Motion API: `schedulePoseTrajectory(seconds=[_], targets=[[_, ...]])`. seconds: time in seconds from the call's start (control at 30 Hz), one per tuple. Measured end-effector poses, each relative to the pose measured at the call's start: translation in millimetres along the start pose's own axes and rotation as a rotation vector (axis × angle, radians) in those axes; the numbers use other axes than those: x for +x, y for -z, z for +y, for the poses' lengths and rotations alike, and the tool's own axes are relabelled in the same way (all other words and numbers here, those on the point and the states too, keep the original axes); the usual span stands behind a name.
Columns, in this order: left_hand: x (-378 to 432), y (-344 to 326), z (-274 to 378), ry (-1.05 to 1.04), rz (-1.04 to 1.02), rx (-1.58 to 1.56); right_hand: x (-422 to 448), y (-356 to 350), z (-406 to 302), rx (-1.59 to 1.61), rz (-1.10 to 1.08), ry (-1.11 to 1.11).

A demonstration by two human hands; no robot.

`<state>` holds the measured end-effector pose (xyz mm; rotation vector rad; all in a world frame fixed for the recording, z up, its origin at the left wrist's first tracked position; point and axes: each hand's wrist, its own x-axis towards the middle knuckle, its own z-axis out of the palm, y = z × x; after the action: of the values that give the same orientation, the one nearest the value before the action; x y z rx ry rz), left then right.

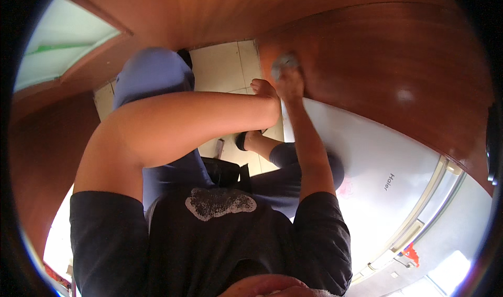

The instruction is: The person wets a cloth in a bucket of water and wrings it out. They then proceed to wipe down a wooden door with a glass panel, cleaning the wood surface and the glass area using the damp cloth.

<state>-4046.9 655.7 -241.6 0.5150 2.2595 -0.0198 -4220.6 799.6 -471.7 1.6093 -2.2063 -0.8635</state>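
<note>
My right hand presses a grey cloth against a reddish-brown wood panel. The hand is slightly blurred, and the cloth is bunched under its fingers. My left arm reaches across my raised knee. At its end my left hand is bent at the wrist beside my right wrist. Only a few of its curled fingertips show, and the rest of the fingers are hidden. Just below the cloth, a white Haier refrigerator meets the panel.
Light floor tiles lie between my legs and the panels. A foot in a black slipper rests on them. A black object sits between my thighs. At upper left is a wood-framed pale pane. The refrigerator's door handle runs along its right side.
</note>
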Motion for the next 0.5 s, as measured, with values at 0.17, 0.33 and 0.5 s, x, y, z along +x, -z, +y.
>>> schedulePoseTrajectory(seconds=[0.17,0.33,0.5], targets=[[-21,-17,2,0.021,0.104,-0.173,54,141,44,0.055,0.142,-0.169],[-29,-15,10,-0.082,0.239,-0.337,27,45,-18,0.065,-0.34,0.117],[-34,4,4,-0.369,0.357,-0.949,24,118,37,0.027,-0.09,-0.114]])
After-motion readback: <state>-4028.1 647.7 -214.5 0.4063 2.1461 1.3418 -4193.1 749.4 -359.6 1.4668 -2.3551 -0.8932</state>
